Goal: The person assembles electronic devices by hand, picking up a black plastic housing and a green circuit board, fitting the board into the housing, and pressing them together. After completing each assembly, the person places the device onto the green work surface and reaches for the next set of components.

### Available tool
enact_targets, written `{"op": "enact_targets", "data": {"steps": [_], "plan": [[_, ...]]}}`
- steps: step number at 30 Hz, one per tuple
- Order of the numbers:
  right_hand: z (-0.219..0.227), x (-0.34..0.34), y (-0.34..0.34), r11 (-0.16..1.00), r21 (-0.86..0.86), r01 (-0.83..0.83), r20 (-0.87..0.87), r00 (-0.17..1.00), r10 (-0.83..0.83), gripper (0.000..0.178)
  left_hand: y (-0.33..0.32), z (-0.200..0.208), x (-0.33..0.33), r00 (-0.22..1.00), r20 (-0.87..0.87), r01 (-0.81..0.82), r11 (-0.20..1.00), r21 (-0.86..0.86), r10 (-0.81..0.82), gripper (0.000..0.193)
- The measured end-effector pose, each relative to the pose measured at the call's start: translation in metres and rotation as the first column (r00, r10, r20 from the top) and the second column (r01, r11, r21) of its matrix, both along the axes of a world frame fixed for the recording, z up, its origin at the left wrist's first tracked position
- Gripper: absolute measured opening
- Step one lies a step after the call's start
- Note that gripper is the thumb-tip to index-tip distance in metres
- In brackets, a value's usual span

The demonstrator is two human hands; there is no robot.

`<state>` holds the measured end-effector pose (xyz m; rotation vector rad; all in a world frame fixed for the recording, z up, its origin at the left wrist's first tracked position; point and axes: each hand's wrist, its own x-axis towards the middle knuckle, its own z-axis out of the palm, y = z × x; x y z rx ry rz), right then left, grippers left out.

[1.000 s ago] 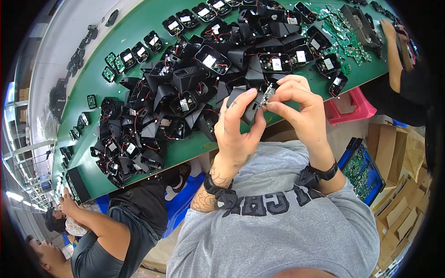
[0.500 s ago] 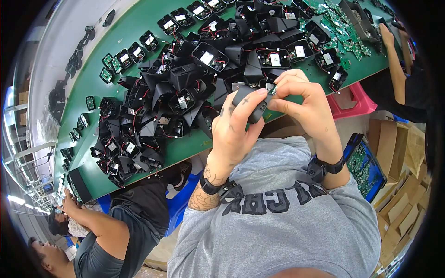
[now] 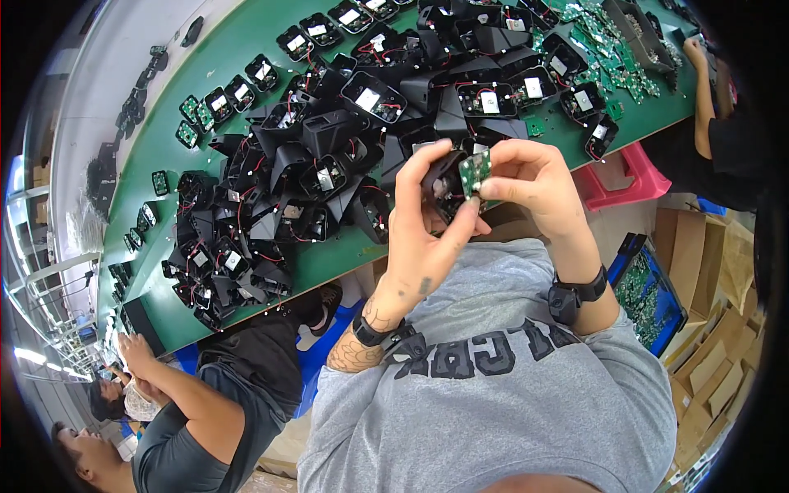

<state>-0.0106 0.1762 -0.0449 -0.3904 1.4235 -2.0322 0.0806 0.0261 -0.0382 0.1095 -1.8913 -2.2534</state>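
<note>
My left hand [image 3: 419, 222] is wrapped round a black plastic housing [image 3: 438, 168], its open side turned up toward me. Small parts show inside the housing, too blurred to name. Between the thumb and fingers of my right hand [image 3: 534, 185] is a small green circuit board [image 3: 474, 174], tilted upright at the housing's right edge. My left thumb reaches to the board's lower end. Whether a wire joins board and housing I cannot tell. Just beyond my hands, a heap of similar black housings [image 3: 325, 135] with red wires and white parts covers the bench.
The green bench [image 3: 345, 267] curves across the view. Loose green boards [image 3: 612, 62] lie at the far right beside a grey bin [image 3: 637, 33]. A pink stool [image 3: 620, 181], a blue tray of boards [image 3: 645, 300] and cardboard [image 3: 715, 361] stand right. Co-workers sit left and far right.
My left hand has turned the housing so its open side now faces up. The green board in my right hand has swung into fuller view. The left co-worker's arm has shifted.
</note>
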Motion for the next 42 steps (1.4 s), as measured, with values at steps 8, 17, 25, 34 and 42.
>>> {"op": "enact_targets", "data": {"steps": [8,17,25,34,42], "plan": [[-0.011,0.002,0.007,0.989,-0.131,0.063,0.24,0.97,-0.029,0.015,-0.02,0.01,-0.007,0.971,0.194,0.158,0.985,-0.075,-0.141,0.053],[0.026,0.015,-0.008,0.959,0.172,0.227,-0.163,0.966,-0.199,0.025,-0.012,0.008,-0.006,0.964,0.183,0.129,0.938,0.323,-0.195,0.059],[0.029,0.011,-0.009,0.86,0.458,0.225,-0.385,0.922,-0.036,0.028,-0.006,0.004,-0.001,0.979,0.114,0.151,0.975,0.162,-0.171,0.06],[0.014,0.018,-0.017,0.999,-0.002,0.042,-0.149,0.988,-0.042,0.042,-0.01,0.019,0.001,0.923,0.208,0.274,0.933,0.235,-0.323,0.07],[0.019,0.017,-0.018,0.999,0.029,0.042,-0.052,0.998,-0.04,0.04,-0.001,0.012,0.0,0.982,0.078,0.177,0.981,-0.082,-0.171,0.075]]}}
